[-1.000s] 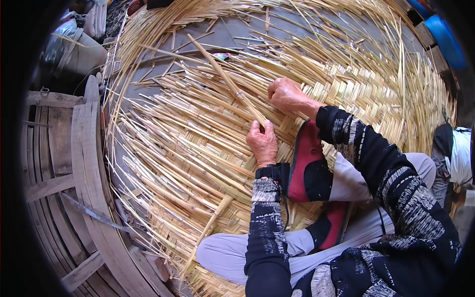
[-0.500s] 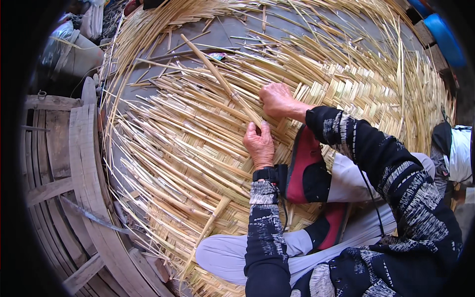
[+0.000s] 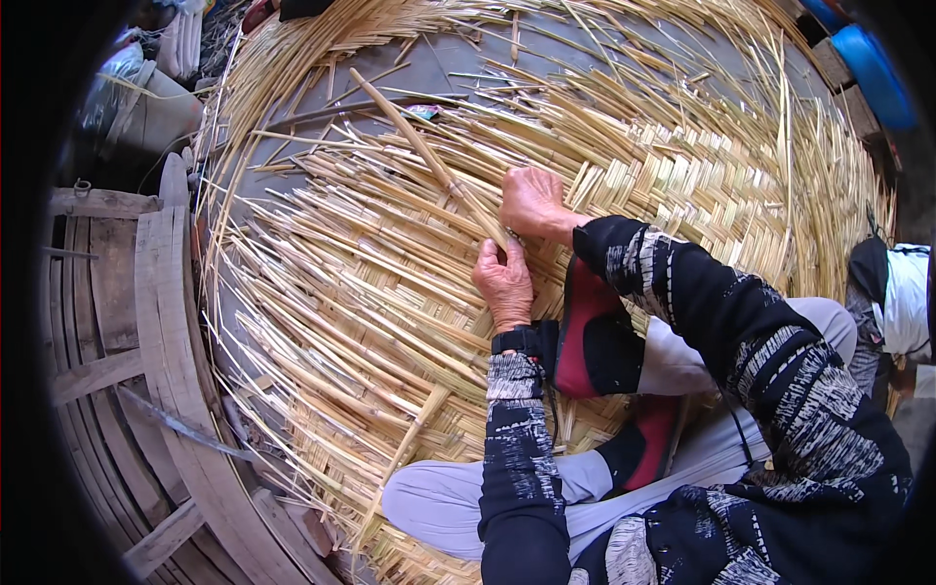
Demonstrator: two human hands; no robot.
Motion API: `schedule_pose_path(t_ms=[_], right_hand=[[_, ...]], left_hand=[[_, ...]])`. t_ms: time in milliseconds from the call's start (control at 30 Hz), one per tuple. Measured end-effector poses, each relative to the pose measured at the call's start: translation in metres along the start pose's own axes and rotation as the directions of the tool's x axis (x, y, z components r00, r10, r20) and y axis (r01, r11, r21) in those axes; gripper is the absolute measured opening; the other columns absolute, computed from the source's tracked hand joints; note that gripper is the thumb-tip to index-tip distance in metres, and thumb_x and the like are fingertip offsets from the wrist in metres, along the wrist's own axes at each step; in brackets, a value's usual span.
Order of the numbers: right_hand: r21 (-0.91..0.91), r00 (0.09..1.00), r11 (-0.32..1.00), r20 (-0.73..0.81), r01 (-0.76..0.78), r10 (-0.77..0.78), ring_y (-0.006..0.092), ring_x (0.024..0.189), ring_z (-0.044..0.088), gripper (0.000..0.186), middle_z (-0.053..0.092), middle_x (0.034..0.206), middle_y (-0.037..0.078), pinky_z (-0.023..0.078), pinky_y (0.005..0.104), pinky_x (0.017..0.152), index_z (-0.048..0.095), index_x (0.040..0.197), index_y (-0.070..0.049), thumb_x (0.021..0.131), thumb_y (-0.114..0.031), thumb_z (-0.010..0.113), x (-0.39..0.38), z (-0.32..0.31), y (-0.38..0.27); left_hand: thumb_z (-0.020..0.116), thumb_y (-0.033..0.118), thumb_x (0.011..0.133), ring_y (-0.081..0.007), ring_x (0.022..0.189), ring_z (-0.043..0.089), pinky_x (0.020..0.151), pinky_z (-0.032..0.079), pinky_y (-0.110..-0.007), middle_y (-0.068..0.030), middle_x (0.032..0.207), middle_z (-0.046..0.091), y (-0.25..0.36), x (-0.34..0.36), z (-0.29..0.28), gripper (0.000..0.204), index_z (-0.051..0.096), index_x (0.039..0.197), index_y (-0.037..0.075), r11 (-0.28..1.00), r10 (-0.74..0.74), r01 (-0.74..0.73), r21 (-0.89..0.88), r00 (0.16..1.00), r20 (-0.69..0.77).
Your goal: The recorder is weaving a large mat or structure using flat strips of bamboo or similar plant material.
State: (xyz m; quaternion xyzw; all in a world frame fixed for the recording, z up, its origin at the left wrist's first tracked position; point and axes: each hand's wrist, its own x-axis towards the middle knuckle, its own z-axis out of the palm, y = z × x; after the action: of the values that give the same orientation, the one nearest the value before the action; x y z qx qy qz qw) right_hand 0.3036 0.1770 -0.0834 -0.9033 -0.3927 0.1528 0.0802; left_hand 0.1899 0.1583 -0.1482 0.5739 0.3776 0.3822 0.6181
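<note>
A split cane (image 3: 421, 146) slants from the far left toward my hands, resting over the woven cane mat (image 3: 682, 185). My left hand (image 3: 504, 288) pinches its near end between thumb and fingers. Close to that end, my right hand (image 3: 531, 200) is closed in a fist just beyond the left one. Whatever lies inside the right fist is hidden by its back. Under both hands, loose cane ends stick out to the left from the woven part.
My red and black shoes (image 3: 592, 322) and grey trouser legs rest on the mat close to my hands. A wooden frame (image 3: 166, 312) stands at the left. A curved blade (image 3: 366, 105) lies beyond the canes. Blue plastic (image 3: 873, 78) sits at the far right.
My right fist has moved slightly left and down, closer to my left hand. The left hand has shifted a little left, still pinching the cane.
</note>
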Motion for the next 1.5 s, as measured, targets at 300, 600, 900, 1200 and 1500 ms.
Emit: schedule_pose_path(t_ms=[300,600,900,1200,1500], right_hand=[[0.084,0.997,0.996,0.069,0.020,-0.026,0.0310,0.065,0.063,0.018,0.061,0.067,0.021,0.049,0.0377,0.058,0.064,0.065,0.003,0.057,-0.011,0.057,0.011,-0.004,0.013],[-0.019,0.980,0.981,0.053,0.193,-0.192,0.0332,0.070,0.062,0.021,0.061,0.071,0.022,0.049,0.0407,0.061,0.064,0.067,0.002,0.054,-0.013,0.057,0.001,-0.013,0.011],[-0.039,0.966,0.968,0.076,0.249,-0.246,0.0328,0.071,0.062,0.019,0.061,0.070,0.020,0.049,0.0396,0.063,0.064,0.068,0.000,0.055,-0.012,0.057,-0.008,-0.024,0.010],[0.131,0.974,0.977,0.132,0.167,-0.184,0.0346,0.066,0.059,0.017,0.059,0.064,0.019,0.045,0.0402,0.060,0.059,0.065,0.000,0.051,-0.010,0.057,0.000,-0.024,0.021],[0.304,0.967,0.927,0.059,0.219,-0.248,0.0278,0.053,0.052,0.014,0.054,0.057,0.017,0.041,0.0372,0.053,0.057,0.064,0.001,0.053,-0.006,0.054,-0.004,-0.028,0.024]], left_hand=[[0.057,0.011,0.084,-0.0023,0.046,0.044,0.039,0.039,-0.018,0.0034,0.062,0.052,0.000,0.000,-0.001,0.006,0.058,0.084,0.005,0.999,-0.013,0.014,-0.044,1.000,0.011],[0.057,0.009,0.083,-0.0046,0.058,0.044,0.052,0.039,-0.023,0.0016,0.061,0.051,0.005,-0.002,-0.001,0.009,0.057,0.079,0.001,0.983,-0.153,0.154,-0.096,0.988,0.010],[0.056,0.011,0.085,-0.0035,0.051,0.047,0.043,0.042,-0.020,0.0030,0.064,0.053,-0.002,-0.002,-0.001,0.008,0.058,0.082,0.004,0.999,0.015,-0.015,-0.029,1.000,0.011],[0.056,0.008,0.081,-0.0073,0.063,0.046,0.059,0.042,-0.025,-0.0034,0.067,0.055,0.005,-0.005,0.000,0.010,0.056,0.082,-0.002,0.994,-0.080,0.081,-0.075,0.997,0.023],[0.056,0.008,0.081,-0.0086,0.061,0.049,0.057,0.043,-0.026,-0.0040,0.067,0.057,0.001,-0.004,0.003,0.010,0.057,0.084,-0.002,0.986,-0.058,0.053,-0.155,0.998,-0.027]])
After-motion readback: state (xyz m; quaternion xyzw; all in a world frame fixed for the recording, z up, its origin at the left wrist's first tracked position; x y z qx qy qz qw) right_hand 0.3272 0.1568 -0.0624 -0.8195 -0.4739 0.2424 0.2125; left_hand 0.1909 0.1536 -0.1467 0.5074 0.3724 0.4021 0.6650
